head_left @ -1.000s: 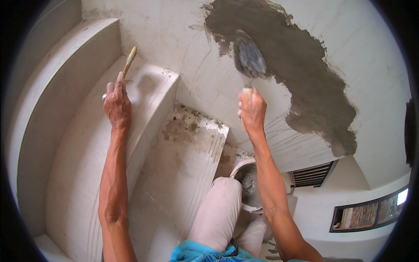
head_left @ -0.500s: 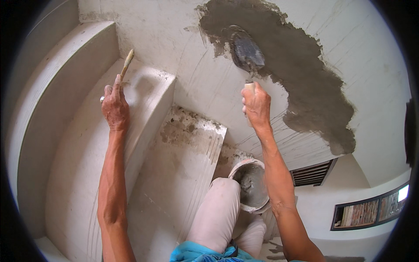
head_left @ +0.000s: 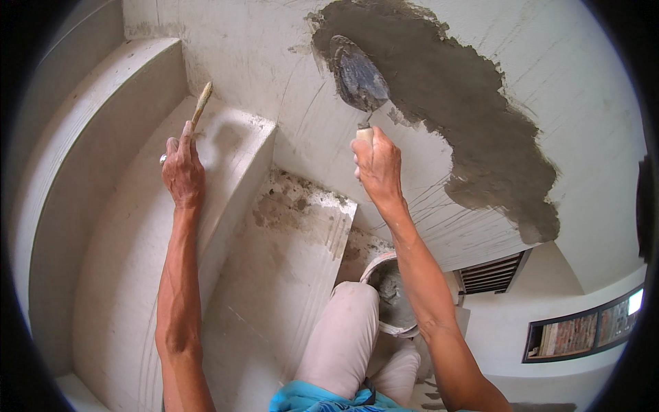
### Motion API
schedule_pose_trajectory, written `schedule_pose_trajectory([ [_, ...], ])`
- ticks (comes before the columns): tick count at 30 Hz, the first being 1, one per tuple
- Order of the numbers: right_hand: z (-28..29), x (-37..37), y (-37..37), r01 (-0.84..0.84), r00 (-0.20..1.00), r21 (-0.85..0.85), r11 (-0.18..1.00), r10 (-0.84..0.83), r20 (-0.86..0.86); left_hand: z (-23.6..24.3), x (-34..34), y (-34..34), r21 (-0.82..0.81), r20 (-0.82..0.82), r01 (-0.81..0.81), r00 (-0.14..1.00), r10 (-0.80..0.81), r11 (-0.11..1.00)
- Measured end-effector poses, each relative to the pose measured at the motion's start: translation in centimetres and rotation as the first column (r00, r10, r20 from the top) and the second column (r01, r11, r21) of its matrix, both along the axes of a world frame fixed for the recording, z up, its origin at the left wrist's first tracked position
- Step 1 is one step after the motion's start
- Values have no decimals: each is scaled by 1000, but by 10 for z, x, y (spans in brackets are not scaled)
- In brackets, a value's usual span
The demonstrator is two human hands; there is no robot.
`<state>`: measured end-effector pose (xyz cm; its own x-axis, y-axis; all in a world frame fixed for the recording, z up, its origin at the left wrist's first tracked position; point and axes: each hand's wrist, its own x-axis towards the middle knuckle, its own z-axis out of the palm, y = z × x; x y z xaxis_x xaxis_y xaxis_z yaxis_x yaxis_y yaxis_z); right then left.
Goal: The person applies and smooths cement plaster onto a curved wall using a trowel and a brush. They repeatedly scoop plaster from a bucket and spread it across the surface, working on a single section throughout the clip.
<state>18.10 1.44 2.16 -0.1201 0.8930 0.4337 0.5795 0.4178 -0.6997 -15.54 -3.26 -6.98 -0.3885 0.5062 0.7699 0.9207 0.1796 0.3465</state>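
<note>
My right hand (head_left: 379, 163) is closed round the pale handle of a trowel (head_left: 358, 77). The trowel's dark, wet blade lies against the wall at the left edge of a patch of grey mortar (head_left: 439, 89). My left hand (head_left: 183, 168) rests by the upper step, its fingers closed on a paintbrush (head_left: 201, 106) whose far end points up and away. The lower part of that brush is hidden in the hand. Below my right forearm stands a bucket (head_left: 374, 261) of grey mortar, partly covered by the arm and my knee.
White curved steps (head_left: 130, 185) rise on the left, with a stained lower tread (head_left: 274, 261) in the middle. A dark slatted opening (head_left: 491, 273) and a black-framed window (head_left: 583, 328) lie at the lower right. My bent leg (head_left: 343, 336) is beside the bucket.
The trowel and my right hand have moved left along the wall, to the mortar patch's left edge. My left hand with the brush has barely shifted.
</note>
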Motion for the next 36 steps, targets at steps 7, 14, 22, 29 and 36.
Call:
schedule_pose_trajectory([
  [7,-22,28,-26,146,977,-174,974,-169,-127,1,2,-6,-2,22,-3,1000,3,1000],
  [14,-17,19,-25,35,994,-64,997,-42,-105,2,1,-2,3,16,14,1000,-14,1000],
  [22,-12,56,-32,26,955,-342,939,-124,-268,1,1,-3,2,10,8,1000,-8,1000],
  [29,-3,47,-53,-17,949,-329,944,-89,-304,1,1,-3,2,-17,-19,1000,19,1000],
  [36,14,6,-12,-70,984,-231,970,30,-173,0,1,0,2,2,0,1000,0,1000],
])
